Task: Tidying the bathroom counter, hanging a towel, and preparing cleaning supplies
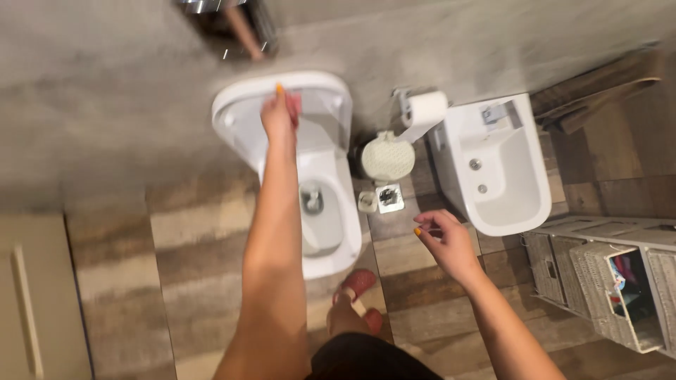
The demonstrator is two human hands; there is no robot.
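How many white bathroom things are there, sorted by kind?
Toilet: 1
Bidet: 1
Toilet paper roll: 1
Round bin: 1
Total: 4
The left hand presses a pink cloth on the raised lid.

Bathroom, viewed from above. Grey concrete-look wall across top of view. Wood-look plank floor in mixed brown and pale tones. White bidet with chrome tap right of centre, against wall. Toilet-paper roll on holder beside bidet, above round pale lidded bin. White toilet-brush holder on floor just below bin. Pale wicker storage unit at right edge, 1 compartment open with coloured items inside. Beige cabinet door at lower left. Warm, even lighting.
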